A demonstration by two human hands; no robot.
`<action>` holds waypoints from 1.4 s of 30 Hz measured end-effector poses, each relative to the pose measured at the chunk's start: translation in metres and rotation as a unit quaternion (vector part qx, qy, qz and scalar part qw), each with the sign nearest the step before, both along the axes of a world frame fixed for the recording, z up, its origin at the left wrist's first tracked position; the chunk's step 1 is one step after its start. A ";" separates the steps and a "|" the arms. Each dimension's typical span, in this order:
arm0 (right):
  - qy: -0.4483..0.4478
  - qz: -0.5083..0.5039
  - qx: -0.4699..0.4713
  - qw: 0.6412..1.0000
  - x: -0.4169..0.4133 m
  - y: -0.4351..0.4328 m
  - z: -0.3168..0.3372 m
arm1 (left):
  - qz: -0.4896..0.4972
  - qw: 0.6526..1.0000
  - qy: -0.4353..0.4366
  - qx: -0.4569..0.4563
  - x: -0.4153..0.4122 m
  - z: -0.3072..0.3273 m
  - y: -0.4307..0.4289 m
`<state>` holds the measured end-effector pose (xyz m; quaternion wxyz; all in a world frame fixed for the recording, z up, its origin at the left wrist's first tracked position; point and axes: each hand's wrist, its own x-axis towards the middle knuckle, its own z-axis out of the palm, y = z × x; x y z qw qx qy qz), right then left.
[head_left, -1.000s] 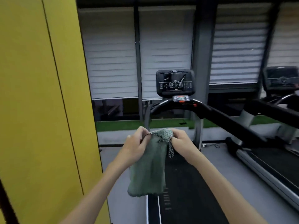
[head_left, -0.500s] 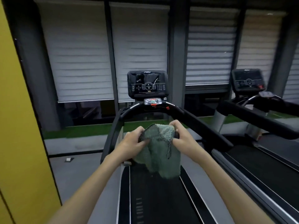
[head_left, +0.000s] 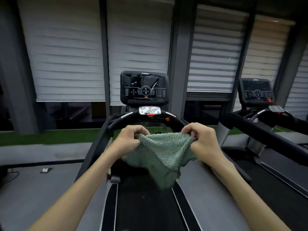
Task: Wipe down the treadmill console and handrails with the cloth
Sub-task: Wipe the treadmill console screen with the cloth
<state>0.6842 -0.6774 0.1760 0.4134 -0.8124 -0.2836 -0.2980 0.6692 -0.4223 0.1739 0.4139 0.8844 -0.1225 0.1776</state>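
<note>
Both hands pinched the green terry cloth (head_left: 164,152) with its dark stitched edging, left hand (head_left: 129,139) and right hand (head_left: 202,140) at its top corners, stretched above the black treadmill belt (head_left: 141,205), below the black console (head_left: 144,87).

Grey floor (head_left: 41,197), treadmill (head_left: 141,205) on it, cable (head_left: 11,176) (far left)

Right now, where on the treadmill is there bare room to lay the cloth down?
The belt below the cloth is bare, and so is the right side rail beside it. Crowded: the front handrail, with its small panel, the left hand and the right hand.
</note>
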 end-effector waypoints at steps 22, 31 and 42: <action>0.165 0.114 -0.167 0.965 0.246 0.022 0.198 | -0.056 0.996 0.008 0.071 0.236 0.194 0.082; 0.173 0.104 -0.218 0.955 0.370 0.021 0.191 | -0.043 0.985 0.063 0.156 0.371 0.184 0.068; 0.192 0.068 -0.347 0.915 0.573 0.049 0.185 | 0.057 0.984 0.079 0.151 0.547 0.174 0.027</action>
